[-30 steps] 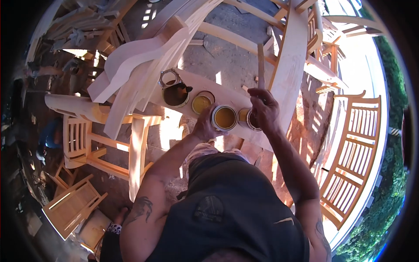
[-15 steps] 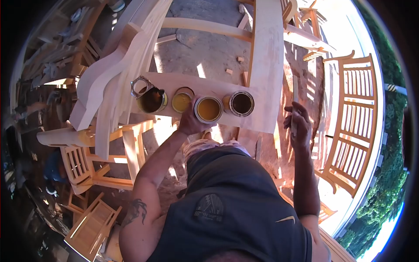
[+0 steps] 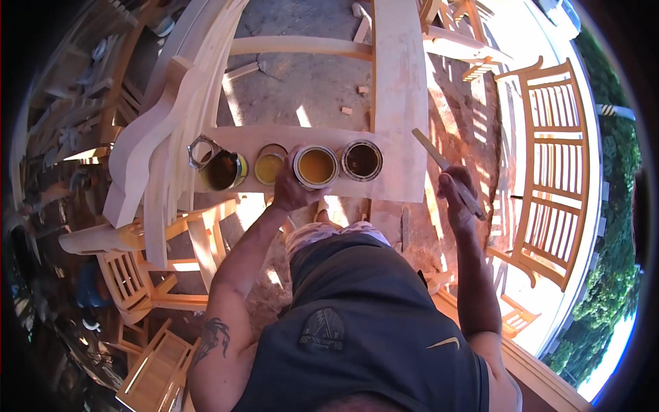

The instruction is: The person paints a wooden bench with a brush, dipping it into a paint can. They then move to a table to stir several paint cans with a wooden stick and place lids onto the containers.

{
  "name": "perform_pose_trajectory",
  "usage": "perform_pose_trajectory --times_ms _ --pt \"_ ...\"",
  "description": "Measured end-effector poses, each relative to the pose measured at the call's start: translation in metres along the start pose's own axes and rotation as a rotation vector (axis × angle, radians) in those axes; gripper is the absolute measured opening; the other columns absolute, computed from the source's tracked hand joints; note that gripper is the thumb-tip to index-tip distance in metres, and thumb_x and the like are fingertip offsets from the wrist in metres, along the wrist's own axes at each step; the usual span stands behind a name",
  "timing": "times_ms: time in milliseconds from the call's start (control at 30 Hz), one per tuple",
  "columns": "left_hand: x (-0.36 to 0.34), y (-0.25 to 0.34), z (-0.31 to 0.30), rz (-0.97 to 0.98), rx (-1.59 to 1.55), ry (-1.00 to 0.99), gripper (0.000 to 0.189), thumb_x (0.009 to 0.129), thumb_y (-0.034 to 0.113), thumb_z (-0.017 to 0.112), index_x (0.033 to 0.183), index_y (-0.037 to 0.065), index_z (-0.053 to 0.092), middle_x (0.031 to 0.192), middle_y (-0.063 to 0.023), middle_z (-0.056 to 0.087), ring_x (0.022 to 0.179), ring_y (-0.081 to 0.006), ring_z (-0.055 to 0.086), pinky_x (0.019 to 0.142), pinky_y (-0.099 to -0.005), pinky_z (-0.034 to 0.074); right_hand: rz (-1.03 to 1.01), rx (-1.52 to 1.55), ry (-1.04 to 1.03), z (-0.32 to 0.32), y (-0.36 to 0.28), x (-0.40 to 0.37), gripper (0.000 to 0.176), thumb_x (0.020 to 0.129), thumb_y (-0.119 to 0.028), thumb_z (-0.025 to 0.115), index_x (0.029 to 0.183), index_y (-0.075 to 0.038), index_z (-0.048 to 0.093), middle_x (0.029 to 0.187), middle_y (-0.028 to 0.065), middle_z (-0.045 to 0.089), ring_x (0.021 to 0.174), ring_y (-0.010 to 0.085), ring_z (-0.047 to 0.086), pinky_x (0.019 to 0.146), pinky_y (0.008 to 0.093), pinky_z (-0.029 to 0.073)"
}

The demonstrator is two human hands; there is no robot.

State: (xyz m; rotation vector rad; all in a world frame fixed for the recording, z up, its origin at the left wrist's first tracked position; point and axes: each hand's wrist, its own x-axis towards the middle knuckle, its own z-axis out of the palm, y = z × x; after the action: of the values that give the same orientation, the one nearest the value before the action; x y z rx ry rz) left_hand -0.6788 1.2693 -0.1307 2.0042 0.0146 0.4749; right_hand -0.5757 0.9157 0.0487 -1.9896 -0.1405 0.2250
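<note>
My left hand [image 3: 292,185] is closed around the side of an open can of amber liquid [image 3: 316,167] at the front of a pale wooden board. To its right stands an open can with dark brown contents [image 3: 362,160]. On the left are a smaller tin of yellowish liquid [image 3: 270,166] and a larger dark-filled can [image 3: 221,170] with its lid tipped up. Out to the right, my right hand [image 3: 458,196] grips a flat, pale wooden stick [image 3: 430,147], held slanted. Whether its lower end carries bristles I cannot make out.
The cans stand on a wooden board [image 3: 401,172] joined to a long plank [image 3: 398,62]. Curved wooden pieces [image 3: 147,137] lean at left. A slatted bench [image 3: 552,172] is at right, a chair [image 3: 127,281] at lower left. Small wood scraps [image 3: 347,110] lie on the ground.
My right hand has turned the stick from nearly upright to a slant, its upper end now pointing left. My view has shifted slightly; my left hand keeps hold of the can.
</note>
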Motion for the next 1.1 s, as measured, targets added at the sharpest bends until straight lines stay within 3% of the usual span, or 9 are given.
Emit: perform_pose_trajectory --times_ms 100,200,367,467,633,867,967,1100 --pt "0.002 0.005 0.001 -0.076 -0.028 -0.049 0.110 0.063 0.035 0.100 0.147 -0.002 0.039 0.129 -0.0209 0.066 0.118 -0.0387 0.068 0.102 -0.0481 0.056 -0.002 0.023 0.055 0.000 0.010 -0.004 0.035 0.103 -0.033 0.071 0.118 -0.002 0.066 0.079 0.0025 0.064 0.072 0.0109 0.062 0.065 0.0287 0.053" --pt "0.007 0.027 -0.008 0.006 0.031 -0.036 0.104 0.066 0.035 0.100 0.145 -0.001 0.043 0.128 -0.0211 0.066 0.116 -0.0389 0.069 0.097 -0.0483 0.057 -0.005 0.139 0.089 0.000 0.011 -0.004 0.039 0.104 -0.033 0.067 0.124 0.000 0.064 0.082 0.0051 0.067 0.073 0.0127 0.065 0.066 0.0295 0.054" --pt "0.018 0.071 -0.032 0.106 0.099 -0.046 0.111 0.064 0.043 0.101 0.147 -0.003 0.042 0.130 -0.0202 0.067 0.116 -0.0378 0.069 0.098 -0.0470 0.057 -0.008 0.252 0.091 -0.003 0.020 -0.005 0.047 0.106 -0.031 0.064 0.132 0.007 0.057 0.090 0.0115 0.072 0.079 0.0175 0.071 0.071 0.0313 0.057" --pt "0.031 0.090 -0.037 0.075 0.023 -0.100 0.114 0.062 0.044 0.101 0.148 -0.003 0.044 0.134 -0.0218 0.065 0.121 -0.0383 0.068 0.102 -0.0466 0.057 0.019 0.342 0.072 0.000 0.031 -0.003 0.049 0.107 -0.034 0.062 0.132 0.008 0.057 0.094 0.0134 0.074 0.083 0.0189 0.072 0.077 0.0321 0.057" --pt "0.047 0.108 -0.041 0.101 0.166 -0.172 0.113 0.060 0.040 0.101 0.148 -0.003 0.044 0.132 -0.0213 0.066 0.120 -0.0383 0.068 0.102 -0.0482 0.056 -0.004 0.425 0.093 -0.001 0.047 -0.004 0.049 0.108 -0.039 0.060 0.126 0.006 0.062 0.101 0.0142 0.074 0.089 0.0183 0.072 0.082 0.0320 0.055" --pt "0.071 0.126 -0.033 0.200 0.327 -0.281 0.110 0.060 0.037 0.101 0.148 0.000 0.047 0.129 -0.0208 0.066 0.120 -0.0419 0.066 0.101 -0.0503 0.055 0.068 0.384 0.099 -0.002 0.063 -0.012 0.040 0.105 -0.027 0.069 0.127 0.006 0.064 0.108 0.0140 0.074 0.097 0.0186 0.072 0.089 0.0343 0.058" --pt "0.079 0.128 -0.028 0.257 0.379 -0.326 0.110 0.060 0.037 0.101 0.148 0.000 0.047 0.131 -0.0216 0.065 0.120 -0.0421 0.066 0.102 -0.0515 0.055 0.068 0.294 0.094 0.000 0.066 -0.016 0.036 0.104 -0.019 0.070 0.130 0.005 0.062 0.112 0.0139 0.075 0.096 0.0178 0.072 0.086 0.0318 0.057" --pt "0.086 0.126 -0.025 0.281 0.460 -0.394 0.110 0.060 0.037 0.100 0.149 0.002 0.047 0.135 -0.0222 0.064 0.122 -0.0419 0.065 0.104 -0.0526 0.053 0.010 0.264 0.119 0.004 0.082 -0.018 0.040 0.101 -0.023 0.076 0.130 0.001 0.064 0.110 0.0125 0.075 0.096 0.0174 0.073 0.087 0.0321 0.058"
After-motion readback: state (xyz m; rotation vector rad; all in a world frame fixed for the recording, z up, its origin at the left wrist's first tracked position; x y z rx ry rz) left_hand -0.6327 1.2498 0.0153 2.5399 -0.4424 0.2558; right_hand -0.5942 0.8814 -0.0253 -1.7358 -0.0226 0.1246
